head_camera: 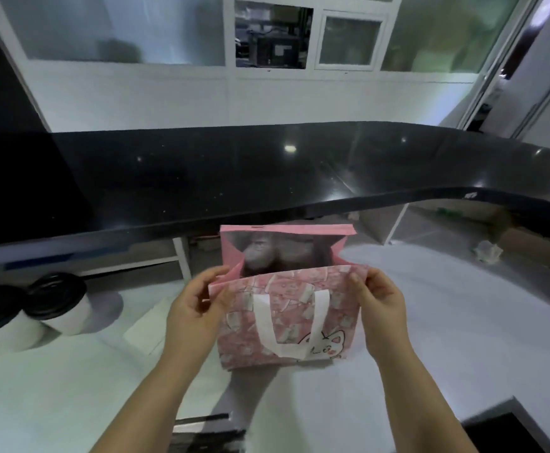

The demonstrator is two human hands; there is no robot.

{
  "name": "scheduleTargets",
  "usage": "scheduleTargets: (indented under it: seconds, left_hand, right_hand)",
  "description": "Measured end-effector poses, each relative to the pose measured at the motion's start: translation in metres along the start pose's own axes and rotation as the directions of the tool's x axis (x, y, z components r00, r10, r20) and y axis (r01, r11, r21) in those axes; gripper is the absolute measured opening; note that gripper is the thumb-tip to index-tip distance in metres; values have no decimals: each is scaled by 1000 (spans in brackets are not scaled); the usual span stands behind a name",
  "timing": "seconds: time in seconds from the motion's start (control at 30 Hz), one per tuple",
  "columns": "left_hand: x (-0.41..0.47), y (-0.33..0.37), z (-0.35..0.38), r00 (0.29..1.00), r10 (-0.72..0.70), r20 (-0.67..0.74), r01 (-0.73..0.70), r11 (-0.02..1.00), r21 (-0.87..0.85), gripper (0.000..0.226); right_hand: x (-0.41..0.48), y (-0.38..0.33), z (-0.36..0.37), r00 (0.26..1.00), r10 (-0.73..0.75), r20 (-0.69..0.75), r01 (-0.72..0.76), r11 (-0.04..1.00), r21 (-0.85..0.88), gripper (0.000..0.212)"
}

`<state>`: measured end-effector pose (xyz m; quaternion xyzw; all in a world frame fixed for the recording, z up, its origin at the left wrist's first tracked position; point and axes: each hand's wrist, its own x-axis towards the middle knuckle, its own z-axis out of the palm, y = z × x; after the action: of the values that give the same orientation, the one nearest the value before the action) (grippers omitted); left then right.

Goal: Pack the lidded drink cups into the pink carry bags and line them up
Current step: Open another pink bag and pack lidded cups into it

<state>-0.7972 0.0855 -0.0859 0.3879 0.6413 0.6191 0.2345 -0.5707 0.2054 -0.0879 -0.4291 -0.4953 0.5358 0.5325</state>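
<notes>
White worktop [430,322] low in the shot, and right in the middle of it stands the pink carry bag [299,299], upright with its mouth pulled open towards the camera. Near side has a white handle [286,348] hanging flat against it and a little cat drawing [325,346] in the lower right corner. Inside is just shadowy, honestly can't tell if anything's in there. Left hand [192,308] pinches the left edge of the mouth, thumb and curled fingers clamped on the fold. Right hand [381,308] does the same at the top right corner, thumb and fingertips nipped together on the rim. Off to the left, well apart from the bag, are two lidded cups [54,302], white with black lids, standing just beside each other on the same top. Between them and the bag lies a flat white sheet [149,325]. Behind it all runs a black raised counter [267,178], glossy, curving round to the right, with a crumpled white thing [487,253] under its right end and a glass partition [120,27] on the far wall.
</notes>
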Motion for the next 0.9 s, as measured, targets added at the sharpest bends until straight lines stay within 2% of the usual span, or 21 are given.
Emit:
scheduleTargets:
  seconds: [0.13,0.23,0.3,0.37,0.4,0.5,0.6,0.67,0.77,0.83,0.9]
  left_hand:
    - [1,1,3,995,-86,49,86,996,7,15]
    - [8,-3,8,986,-159,-45,156,985,-71,1]
    - [19,-7,10,990,-118,-74,120,992,34,10]
    - [33,-9,10,998,-60,8,57,981,183,15]
    - [40,-7,11,996,-52,69,37,978,205,17]
    - [60,3,18,988,-69,141,51,990,128,24]
    - [64,6,25,992,-127,-1,127,992,2,28]
    - [62,1,28,982,-156,-106,151,987,-60,20]
    - [58,-6,29,965,-162,-206,156,987,-44,17]
    - [59,-9,29,964,-146,-224,138,989,-51,26]
    - [60,-9,28,966,-127,-226,112,991,-75,33]
  right_hand:
    - [15,7,-3,998,21,52,-21,1000,-10,12]
    - [28,10,-5,994,8,112,-6,1000,-16,8]
    - [40,12,-6,991,-4,136,9,999,-36,11]
    - [58,13,-7,987,10,162,0,998,-60,15]
    - [66,13,-7,979,30,200,-19,998,-59,16]
    - [84,11,-5,946,109,306,-116,993,5,18]
    - [90,7,-2,958,117,264,-118,993,-13,15]
    - [92,8,-2,965,108,241,-97,994,-58,7]
    - [93,9,-1,969,104,224,-80,990,-113,5]
    - [94,9,0,975,65,212,-46,994,-94,13]
    - [93,11,-1,979,-9,206,33,993,-116,35]
